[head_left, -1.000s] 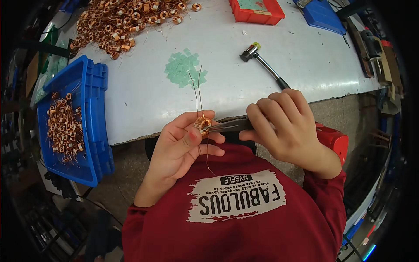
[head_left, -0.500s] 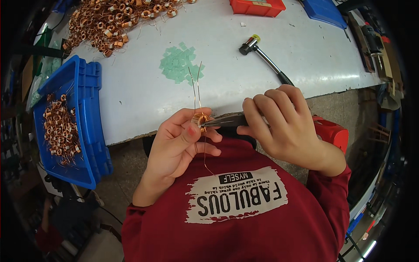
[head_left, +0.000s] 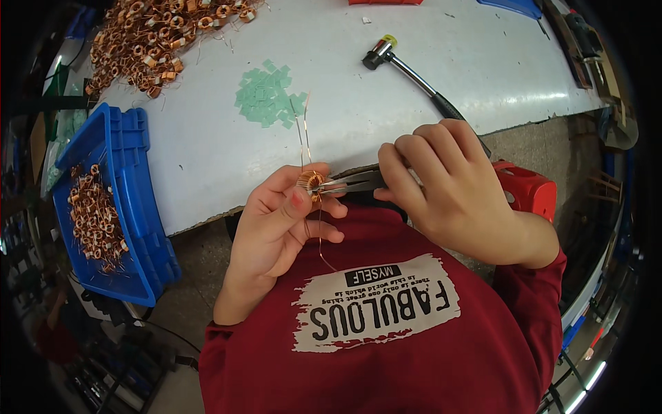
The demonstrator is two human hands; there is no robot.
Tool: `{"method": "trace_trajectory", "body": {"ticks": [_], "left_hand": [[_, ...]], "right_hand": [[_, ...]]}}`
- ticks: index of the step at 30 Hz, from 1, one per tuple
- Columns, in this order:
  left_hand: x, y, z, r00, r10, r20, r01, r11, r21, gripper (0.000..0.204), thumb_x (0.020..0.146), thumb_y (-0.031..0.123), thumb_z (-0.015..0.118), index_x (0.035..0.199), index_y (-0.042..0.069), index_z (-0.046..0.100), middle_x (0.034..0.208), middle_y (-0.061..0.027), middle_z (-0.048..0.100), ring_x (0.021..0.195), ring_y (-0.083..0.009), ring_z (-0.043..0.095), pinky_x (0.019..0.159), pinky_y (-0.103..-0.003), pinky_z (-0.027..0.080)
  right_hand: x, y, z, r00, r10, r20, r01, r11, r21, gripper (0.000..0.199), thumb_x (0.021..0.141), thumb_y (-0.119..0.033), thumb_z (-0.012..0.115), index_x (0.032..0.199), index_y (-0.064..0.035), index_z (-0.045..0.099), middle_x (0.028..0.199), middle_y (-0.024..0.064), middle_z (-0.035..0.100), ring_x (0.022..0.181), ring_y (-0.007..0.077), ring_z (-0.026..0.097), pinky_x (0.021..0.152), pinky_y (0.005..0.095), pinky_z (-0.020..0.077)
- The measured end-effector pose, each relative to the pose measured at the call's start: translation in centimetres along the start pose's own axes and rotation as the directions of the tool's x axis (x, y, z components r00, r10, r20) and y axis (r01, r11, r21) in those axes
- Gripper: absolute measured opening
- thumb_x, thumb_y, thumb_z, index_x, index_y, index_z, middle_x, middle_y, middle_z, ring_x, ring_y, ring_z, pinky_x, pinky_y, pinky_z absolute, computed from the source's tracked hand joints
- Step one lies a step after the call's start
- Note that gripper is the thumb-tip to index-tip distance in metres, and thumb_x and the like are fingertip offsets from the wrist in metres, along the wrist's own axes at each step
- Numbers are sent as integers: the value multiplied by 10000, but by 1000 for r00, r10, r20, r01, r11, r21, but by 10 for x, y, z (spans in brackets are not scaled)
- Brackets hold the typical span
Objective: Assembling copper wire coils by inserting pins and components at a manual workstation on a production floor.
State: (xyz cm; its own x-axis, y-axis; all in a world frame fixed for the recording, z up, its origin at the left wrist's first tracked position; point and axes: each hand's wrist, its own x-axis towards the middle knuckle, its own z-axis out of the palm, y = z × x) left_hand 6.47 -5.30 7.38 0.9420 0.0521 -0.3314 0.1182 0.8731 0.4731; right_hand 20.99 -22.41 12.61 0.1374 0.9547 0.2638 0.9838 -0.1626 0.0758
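Tapered tweezers (head_left: pixel 365 182), now wider apart, at copper-wound ring (head_left: pixel 310 181)

Workshop, mallet (head_left: pixel 414 76) on white workbench (head_left: pixel 207 159), heaped copper-wire coils (head_left: pixel 148 45), blue plastic crate (head_left: pixel 129 200)

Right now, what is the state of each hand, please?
Left hand: closed, holding a copper-wound ring coil.
Right hand: closed, holding a tweezer-like tool, its tips at the coil.
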Motion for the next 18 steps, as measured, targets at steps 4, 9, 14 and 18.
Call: {"method": "trace_trajectory", "body": {"ticks": [4, 9, 14, 18], "left_hand": [[-1, -4, 0, 1000, 4, -27, -2, 999, 48, 387, 931, 161, 550, 1238, -53, 452, 1036, -209, 593, 881, -253, 645, 650, -339, 591], [-2, -12, 3, 997, -1, -76, 6, 998, 63, 366, 928, 145, 553, 1227, -46, 462, 1024, -211, 597, 847, -251, 652, 659, -342, 592], [3, -12, 1, 992, -45, -121, 54, 996, 70, 351, 927, 135, 554, 1220, -40, 469, 988, -212, 607, 796, -242, 655, 667, -346, 593], [9, 2, 1, 987, -63, -150, 83, 988, 132, 334, 935, 132, 535, 1218, -35, 472, 931, -201, 619, 739, -228, 649, 645, -337, 591]], "right_hand": [[-3, -5, -2, 1000, -12, 25, 14, 998, -58, 243, 815, -194, 609, 961, -6, 564, 852, 95, 497, 740, 210, 454, 713, 339, 410], [-8, -8, 0, 999, -33, 42, 37, 994, -104, 221, 808, -176, 607, 936, -1, 564, 825, 93, 491, 706, 205, 439, 670, 320, 402], [-10, -5, 11, 996, -57, 69, 66, 990, -128, 191, 814, -175, 590, 889, -3, 554, 787, 89, 479, 662, 198, 411, 617, 308, 386], [-3, 0, 18, 988, -75, 132, 92, 988, -126, 178, 823, -191, 570, 826, -17, 533, 746, 85, 459, 629, 194, 384, 571, 303, 362]]}}
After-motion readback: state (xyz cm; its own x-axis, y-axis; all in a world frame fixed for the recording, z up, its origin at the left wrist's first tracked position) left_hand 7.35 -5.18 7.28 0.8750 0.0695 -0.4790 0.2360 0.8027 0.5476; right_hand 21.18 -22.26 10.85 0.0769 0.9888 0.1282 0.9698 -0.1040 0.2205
